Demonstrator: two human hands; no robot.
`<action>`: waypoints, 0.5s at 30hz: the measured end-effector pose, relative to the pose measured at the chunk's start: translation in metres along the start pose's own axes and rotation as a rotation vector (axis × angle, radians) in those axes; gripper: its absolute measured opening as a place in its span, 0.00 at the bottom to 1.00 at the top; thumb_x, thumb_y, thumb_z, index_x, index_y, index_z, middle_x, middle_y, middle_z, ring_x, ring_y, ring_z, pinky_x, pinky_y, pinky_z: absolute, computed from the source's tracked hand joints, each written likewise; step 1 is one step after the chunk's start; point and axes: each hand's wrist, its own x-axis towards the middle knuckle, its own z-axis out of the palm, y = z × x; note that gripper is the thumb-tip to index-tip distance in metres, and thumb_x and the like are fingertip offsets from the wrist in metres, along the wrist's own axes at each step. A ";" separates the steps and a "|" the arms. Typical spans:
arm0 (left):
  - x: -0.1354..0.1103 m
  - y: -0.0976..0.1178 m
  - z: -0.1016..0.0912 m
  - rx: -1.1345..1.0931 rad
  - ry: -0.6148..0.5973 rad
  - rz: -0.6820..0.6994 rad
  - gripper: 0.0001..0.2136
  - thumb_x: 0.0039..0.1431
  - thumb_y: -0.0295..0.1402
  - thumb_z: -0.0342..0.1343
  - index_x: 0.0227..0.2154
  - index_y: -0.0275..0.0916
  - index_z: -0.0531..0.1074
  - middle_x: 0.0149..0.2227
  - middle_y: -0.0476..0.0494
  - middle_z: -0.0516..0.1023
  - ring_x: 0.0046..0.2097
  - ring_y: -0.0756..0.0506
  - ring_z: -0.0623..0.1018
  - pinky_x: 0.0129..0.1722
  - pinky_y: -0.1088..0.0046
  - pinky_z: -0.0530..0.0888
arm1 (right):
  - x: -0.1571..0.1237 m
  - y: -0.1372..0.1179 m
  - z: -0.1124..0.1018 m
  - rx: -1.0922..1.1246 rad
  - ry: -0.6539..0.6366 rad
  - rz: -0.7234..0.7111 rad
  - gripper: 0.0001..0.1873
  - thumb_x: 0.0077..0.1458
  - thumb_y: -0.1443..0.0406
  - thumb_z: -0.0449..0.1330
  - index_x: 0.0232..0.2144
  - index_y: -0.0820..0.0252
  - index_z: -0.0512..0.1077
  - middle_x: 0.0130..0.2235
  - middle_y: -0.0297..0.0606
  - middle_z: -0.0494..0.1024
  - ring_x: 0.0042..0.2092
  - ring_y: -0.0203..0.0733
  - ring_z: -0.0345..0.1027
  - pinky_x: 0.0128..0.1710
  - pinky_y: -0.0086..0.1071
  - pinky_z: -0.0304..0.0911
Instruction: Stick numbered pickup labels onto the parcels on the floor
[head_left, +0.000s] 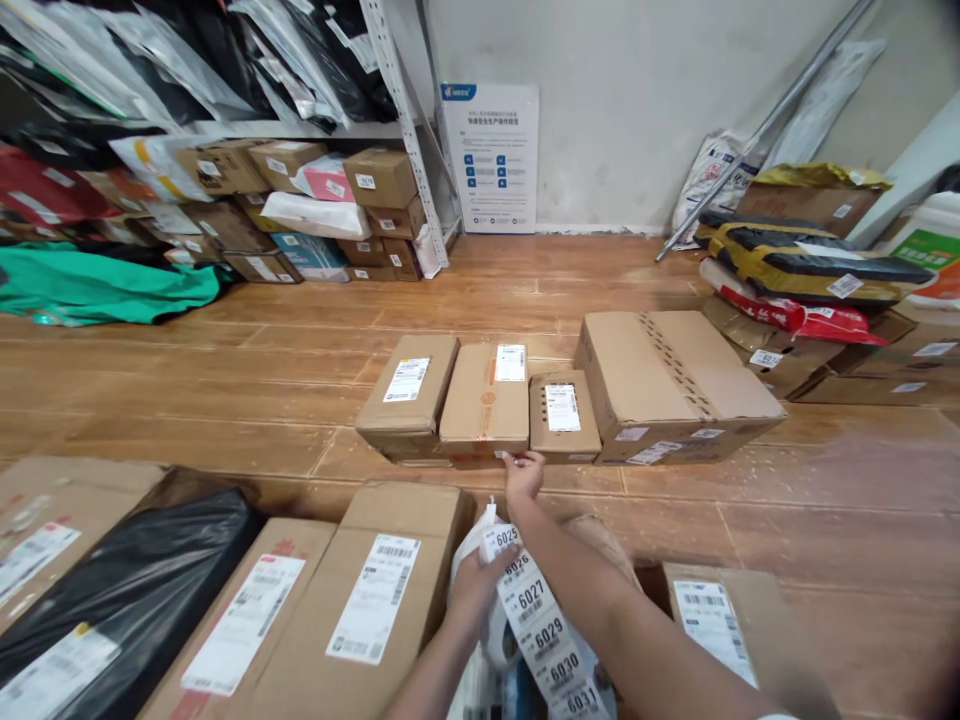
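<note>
My right hand (523, 473) reaches forward to the near front edge of a cardboard box (485, 400) in the middle of a row on the floor; its fingertips are pinched against that edge, seemingly on a small label. My left hand (474, 583) is closed around a strip of numbered stickers (541, 625) reading 6025 to 6031, held over a white bag (480, 640). Boxes with shipping labels stand to each side of the touched one: one (409, 395) on its left and a small one (562, 413) on its right.
A larger box (671, 385) ends the row on the right. Near me lie several labelled boxes (360, 600) and a black bag (127, 590). Metal shelving (405, 120) with parcels fills the left; a parcel pile (817, 270) sits at the right wall.
</note>
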 end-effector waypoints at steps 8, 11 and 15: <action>-0.010 0.007 -0.016 -0.062 -0.037 0.082 0.26 0.32 0.50 0.68 0.30 0.32 0.76 0.27 0.39 0.81 0.30 0.41 0.79 0.33 0.67 0.74 | -0.013 -0.018 -0.019 0.028 -0.200 -0.135 0.12 0.48 0.56 0.60 0.28 0.59 0.70 0.38 0.44 0.76 0.44 0.47 0.67 0.47 0.38 0.61; -0.007 0.013 -0.023 -0.080 0.016 0.123 0.27 0.38 0.54 0.64 0.32 0.32 0.76 0.30 0.36 0.81 0.33 0.40 0.80 0.34 0.67 0.74 | -0.031 -0.030 -0.042 0.050 -0.411 -0.110 0.17 0.52 0.52 0.57 0.30 0.61 0.73 0.35 0.43 0.78 0.39 0.45 0.71 0.39 0.36 0.66; -0.005 0.025 -0.032 0.009 0.102 0.300 0.27 0.49 0.57 0.53 0.32 0.34 0.77 0.33 0.37 0.81 0.36 0.41 0.78 0.37 0.68 0.72 | -0.058 -0.038 -0.085 0.133 -1.034 -0.087 0.19 0.46 0.51 0.64 0.33 0.60 0.76 0.31 0.37 0.79 0.32 0.41 0.72 0.33 0.34 0.66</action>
